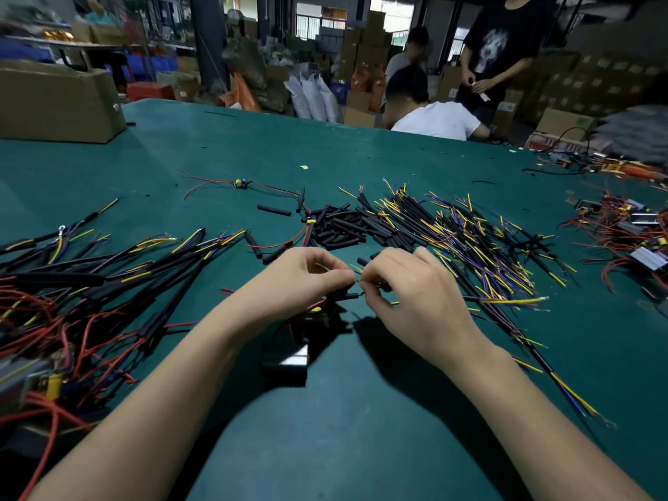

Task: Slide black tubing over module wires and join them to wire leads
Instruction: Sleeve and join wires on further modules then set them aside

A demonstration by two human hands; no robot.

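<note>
Head view: a brown cardboard box stands on the green table at ten o'clock; its contents cannot be seen. More stacked cartons fill the background at twelve o'clock, closed or too blurred to read.

At the centre, the left hand and the right hand meet fingertip to fingertip. Both are pinched narrow on a thin wire that bridges the small gap between them, thumb against forefinger on each side. A short black tubing piece lies on the wires just below the pinch, at about six o'clock from the fingertips. Directly beneath the hands, at six o'clock, the module hangs or rests low over the table, dark and blurred, with red wires running up from it toward the left hand.

A heap of cut black tubing lies at twelve o'clock from the hands, close beyond them. The pile of wire leads, black-sleeved with yellow and blue ends, spreads at two o'clock, reaching to just beside the right hand. Finished assemblies with red wires lie at nine o'clock. More modules sit at three o'clock, well apart.
</note>
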